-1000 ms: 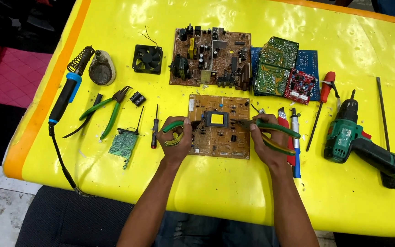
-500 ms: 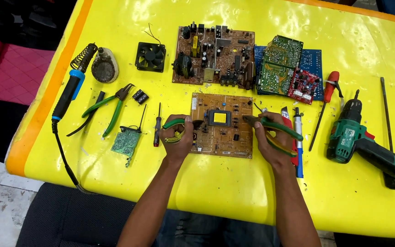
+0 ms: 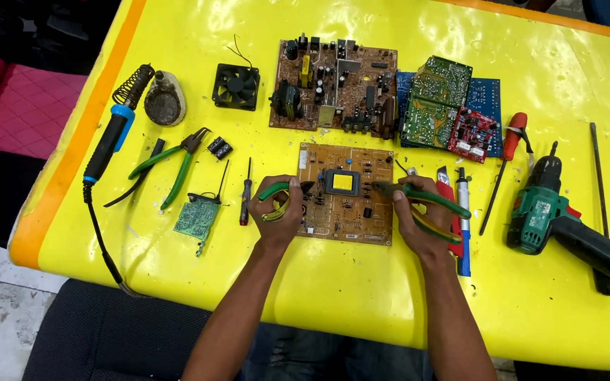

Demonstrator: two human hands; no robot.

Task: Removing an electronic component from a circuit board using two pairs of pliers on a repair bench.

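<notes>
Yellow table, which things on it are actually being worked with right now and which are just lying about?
In use:
left hand with green-handled pliers
right hand with second green-handled pliers
orange circuit board

Lying about:
soldering iron
cooling fan
spare pliers
brown board
green drill
red screwdriver

- I see the circuit board (image 3: 346,203) at frame centre, on the table (image 3: 333,303).
- Fan (image 3: 236,87) upper left of it.
- Drill (image 3: 566,229) far right.
- Soldering iron (image 3: 111,141) far left.

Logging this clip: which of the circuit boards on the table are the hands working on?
The plain orange-brown board nearest the person, with a yellow-topped square part at its centre. Both hands press pliers against it; the other boards lie untouched.
</notes>
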